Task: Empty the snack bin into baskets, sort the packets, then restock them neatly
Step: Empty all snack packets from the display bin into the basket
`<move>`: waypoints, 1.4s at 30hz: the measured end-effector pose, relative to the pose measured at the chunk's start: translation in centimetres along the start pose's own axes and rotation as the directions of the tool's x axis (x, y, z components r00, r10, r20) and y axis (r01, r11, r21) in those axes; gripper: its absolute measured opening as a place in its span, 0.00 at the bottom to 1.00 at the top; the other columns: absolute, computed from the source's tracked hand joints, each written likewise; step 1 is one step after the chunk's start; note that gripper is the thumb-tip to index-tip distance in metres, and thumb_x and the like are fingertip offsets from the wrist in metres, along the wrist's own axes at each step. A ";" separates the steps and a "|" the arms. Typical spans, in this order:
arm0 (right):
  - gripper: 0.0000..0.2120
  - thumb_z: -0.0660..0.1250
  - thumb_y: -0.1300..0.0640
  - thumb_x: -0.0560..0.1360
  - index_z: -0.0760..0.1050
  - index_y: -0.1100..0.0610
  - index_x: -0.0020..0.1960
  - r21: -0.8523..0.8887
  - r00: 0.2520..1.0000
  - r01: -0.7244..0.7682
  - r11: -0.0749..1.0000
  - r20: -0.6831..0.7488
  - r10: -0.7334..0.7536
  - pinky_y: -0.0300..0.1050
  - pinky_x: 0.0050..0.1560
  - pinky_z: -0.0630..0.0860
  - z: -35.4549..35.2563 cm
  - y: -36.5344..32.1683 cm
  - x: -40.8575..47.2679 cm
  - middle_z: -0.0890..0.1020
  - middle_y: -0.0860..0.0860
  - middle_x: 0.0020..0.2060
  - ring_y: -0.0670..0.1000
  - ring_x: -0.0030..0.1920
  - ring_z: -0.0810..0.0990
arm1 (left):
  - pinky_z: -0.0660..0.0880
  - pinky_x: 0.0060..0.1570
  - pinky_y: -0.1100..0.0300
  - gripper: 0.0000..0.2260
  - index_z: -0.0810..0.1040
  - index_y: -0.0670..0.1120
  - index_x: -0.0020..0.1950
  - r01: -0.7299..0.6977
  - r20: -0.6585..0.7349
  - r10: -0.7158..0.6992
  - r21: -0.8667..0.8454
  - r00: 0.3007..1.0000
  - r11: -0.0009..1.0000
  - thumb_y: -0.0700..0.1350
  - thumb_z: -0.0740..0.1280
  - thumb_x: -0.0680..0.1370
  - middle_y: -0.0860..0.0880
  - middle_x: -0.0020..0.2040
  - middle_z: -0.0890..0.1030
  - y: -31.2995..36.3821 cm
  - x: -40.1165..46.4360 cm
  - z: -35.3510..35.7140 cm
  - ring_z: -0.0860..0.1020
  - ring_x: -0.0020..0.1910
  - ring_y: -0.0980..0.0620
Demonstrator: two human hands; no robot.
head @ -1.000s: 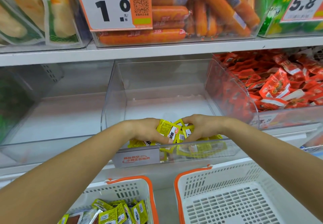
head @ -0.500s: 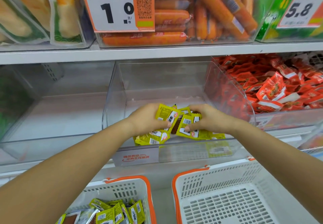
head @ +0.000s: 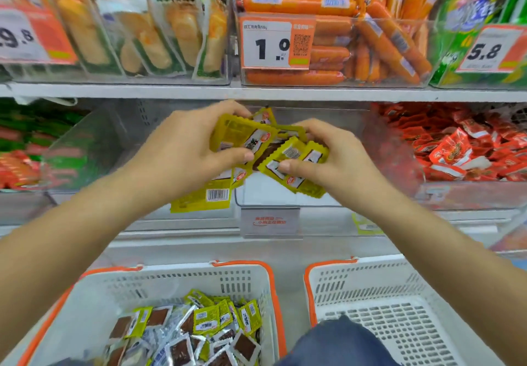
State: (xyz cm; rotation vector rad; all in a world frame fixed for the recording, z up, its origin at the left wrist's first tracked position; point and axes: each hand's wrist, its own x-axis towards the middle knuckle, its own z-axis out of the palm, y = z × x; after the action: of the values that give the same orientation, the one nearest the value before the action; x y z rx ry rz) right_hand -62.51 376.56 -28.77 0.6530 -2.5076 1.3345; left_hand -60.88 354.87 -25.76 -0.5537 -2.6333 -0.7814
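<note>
- Whereas half a second earlier the bunch of small yellow-green foil snack packets (head: 265, 151) had sat low at the front lip of the clear plastic snack bin (head: 285, 194), it was now lifted well above that lip, in front of the bin's open mouth and just below the white shelf edge (head: 256, 93).
- The left hand (head: 185, 148) held one side of the bunch, thumb on the front of the packets and fingers curled over their top; the right hand (head: 328, 154) pinched the other side, thumb on a packet face. Each grip was closed on packets, and the two were near one another.
- One longer packet with a barcode (head: 204, 198) hung loose below the left hand.
- Judged from this, the last handful had left the bin, so the emptying step looked close to done, with the sorting still ahead.
- Below the bin, the white slotted basket with orange rim (head: 94, 288) on the left held a heap of mixed packets, yellow-green and brown-windowed; the second white basket (head: 405, 274) to its right showed only bare floor.
- The bin's floor was mostly hidden behind the hands, so any leftover packets could not be ruled out.
- Motion blur smeared the shelves and the packet printing was unreadable.
- A dark blue cloth shape (head: 339, 343) covered the gap between the baskets; their near edges were cut off.
</note>
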 end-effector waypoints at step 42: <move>0.12 0.69 0.54 0.74 0.69 0.52 0.36 -0.806 0.658 -0.179 0.564 0.328 0.678 0.43 0.36 0.63 -5.0 17.8 1.7 0.71 0.48 0.34 0.52 0.41 0.70 | 0.70 0.40 0.57 0.22 0.70 0.52 0.61 -0.206 0.268 0.091 0.440 0.959 0.874 0.64 0.47 0.80 0.52 0.53 0.80 -3.6 -0.1 17.1 0.78 0.52 0.49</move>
State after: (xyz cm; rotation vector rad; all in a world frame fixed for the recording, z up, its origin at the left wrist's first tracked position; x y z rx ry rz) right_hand -72.67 388.91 -38.21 0.2324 -3.5648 0.0045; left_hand -65.90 361.94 -40.97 -0.7348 -2.8092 -0.0193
